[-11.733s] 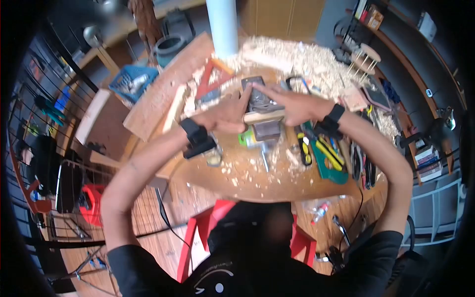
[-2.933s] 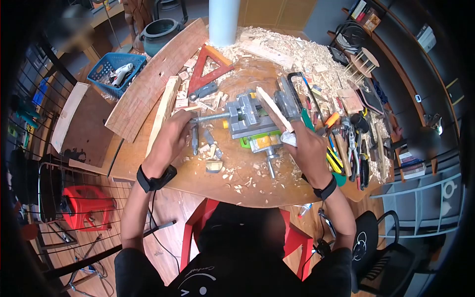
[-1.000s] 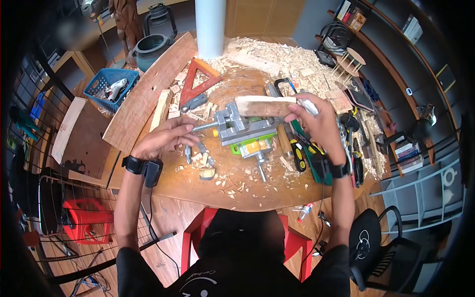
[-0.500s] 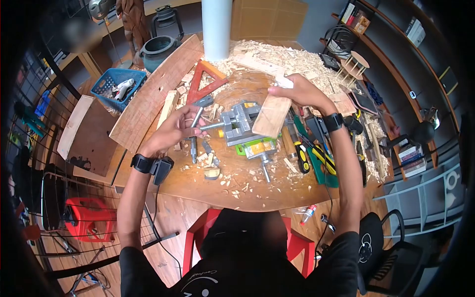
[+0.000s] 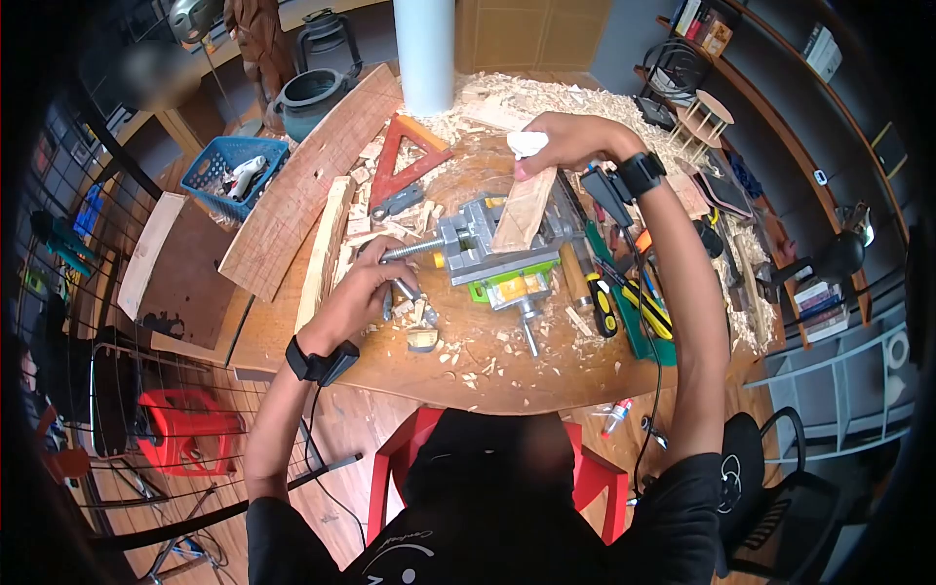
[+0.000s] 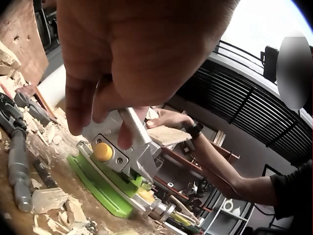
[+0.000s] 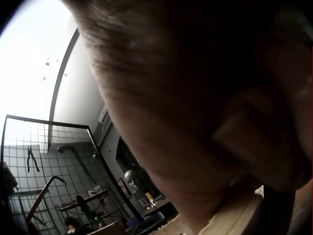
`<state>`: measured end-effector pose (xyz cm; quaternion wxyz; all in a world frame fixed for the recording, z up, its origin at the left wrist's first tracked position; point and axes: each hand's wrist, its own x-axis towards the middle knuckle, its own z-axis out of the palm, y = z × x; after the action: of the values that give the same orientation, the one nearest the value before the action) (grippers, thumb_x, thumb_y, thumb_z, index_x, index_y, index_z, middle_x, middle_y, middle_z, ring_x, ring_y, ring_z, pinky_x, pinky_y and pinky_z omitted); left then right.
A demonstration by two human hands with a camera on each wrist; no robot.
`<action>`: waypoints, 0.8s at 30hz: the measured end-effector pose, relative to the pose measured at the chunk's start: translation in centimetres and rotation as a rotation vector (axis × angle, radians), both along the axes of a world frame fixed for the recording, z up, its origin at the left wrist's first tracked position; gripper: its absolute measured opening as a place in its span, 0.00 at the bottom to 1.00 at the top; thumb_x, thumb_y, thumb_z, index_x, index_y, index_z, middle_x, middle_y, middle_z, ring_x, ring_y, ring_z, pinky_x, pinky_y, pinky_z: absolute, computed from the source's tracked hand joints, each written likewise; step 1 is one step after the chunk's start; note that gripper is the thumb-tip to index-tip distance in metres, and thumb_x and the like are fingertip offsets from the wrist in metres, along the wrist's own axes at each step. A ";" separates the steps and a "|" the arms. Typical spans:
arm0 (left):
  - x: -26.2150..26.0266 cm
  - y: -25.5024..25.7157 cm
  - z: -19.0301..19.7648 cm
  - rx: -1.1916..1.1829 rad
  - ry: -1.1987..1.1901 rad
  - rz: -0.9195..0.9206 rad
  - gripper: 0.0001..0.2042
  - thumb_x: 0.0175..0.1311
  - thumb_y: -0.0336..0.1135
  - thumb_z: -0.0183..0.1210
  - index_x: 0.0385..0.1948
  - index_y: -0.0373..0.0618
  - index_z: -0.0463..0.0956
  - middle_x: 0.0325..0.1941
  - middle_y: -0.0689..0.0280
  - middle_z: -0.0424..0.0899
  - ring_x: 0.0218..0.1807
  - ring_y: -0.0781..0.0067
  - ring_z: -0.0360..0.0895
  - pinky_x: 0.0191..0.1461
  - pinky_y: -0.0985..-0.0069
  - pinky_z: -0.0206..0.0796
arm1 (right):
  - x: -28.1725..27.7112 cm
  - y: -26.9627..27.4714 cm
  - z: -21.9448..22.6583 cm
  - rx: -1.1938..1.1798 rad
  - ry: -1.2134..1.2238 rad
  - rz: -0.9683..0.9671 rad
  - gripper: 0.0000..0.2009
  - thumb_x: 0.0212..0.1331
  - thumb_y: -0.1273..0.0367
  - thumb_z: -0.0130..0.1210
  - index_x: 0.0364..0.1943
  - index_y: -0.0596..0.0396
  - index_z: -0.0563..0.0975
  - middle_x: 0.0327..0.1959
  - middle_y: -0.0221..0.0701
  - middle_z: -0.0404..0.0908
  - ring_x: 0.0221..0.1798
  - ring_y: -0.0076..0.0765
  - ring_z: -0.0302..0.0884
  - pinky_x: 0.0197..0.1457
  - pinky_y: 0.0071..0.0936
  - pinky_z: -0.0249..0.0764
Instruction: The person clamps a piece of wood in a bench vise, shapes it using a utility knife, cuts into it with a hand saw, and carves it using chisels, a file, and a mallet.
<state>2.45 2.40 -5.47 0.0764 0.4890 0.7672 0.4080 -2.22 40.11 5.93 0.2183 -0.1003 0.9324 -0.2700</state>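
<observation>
A grey bench vise (image 5: pixel 478 237) on a green base stands on the wooden table, its threaded screw pointing left. My left hand (image 5: pixel 359 297) is at the outer end of that screw, fingers curled round the vise's turning handle; the left wrist view shows the vise body (image 6: pixel 120 142) just beyond the fingers. My right hand (image 5: pixel 575 141) holds a flat wooden block (image 5: pixel 524 216) by its upper end, tilted, its lower end overlapping the vise jaws in the head view. A crumpled white piece (image 5: pixel 526 143), perhaps cloth or paper, shows at the same hand's thumb.
Right of the vise lie a wooden-handled tool (image 5: pixel 573 273), yellow-black tools (image 5: pixel 604 307) and a green saw handle (image 5: pixel 643 336). A red-orange set square (image 5: pixel 395 175), long boards (image 5: pixel 312 185) and a blue basket (image 5: pixel 229 180) are at the left. Wood shavings (image 5: pixel 595 112) cover the back.
My left hand has gone from loosely open fingers to curled round the vise handle, which has turned. The right hand has swung the block from level to upright-tilted over the vise.
</observation>
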 end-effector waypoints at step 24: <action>-2.0 0.6 2.7 0.394 -0.968 0.407 0.15 0.71 0.22 0.43 0.58 0.34 0.63 0.48 0.50 0.82 0.57 0.62 0.81 0.60 0.72 0.75 | 1.4 -4.6 1.1 0.364 0.177 -0.085 0.26 0.42 0.63 0.72 0.44 0.68 0.81 0.34 0.47 0.86 0.34 0.44 0.85 0.36 0.38 0.77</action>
<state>0.44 3.05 -2.82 0.2467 0.0933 0.6329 0.7279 -0.85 35.53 7.01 0.1386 -0.0431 0.9847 -0.0963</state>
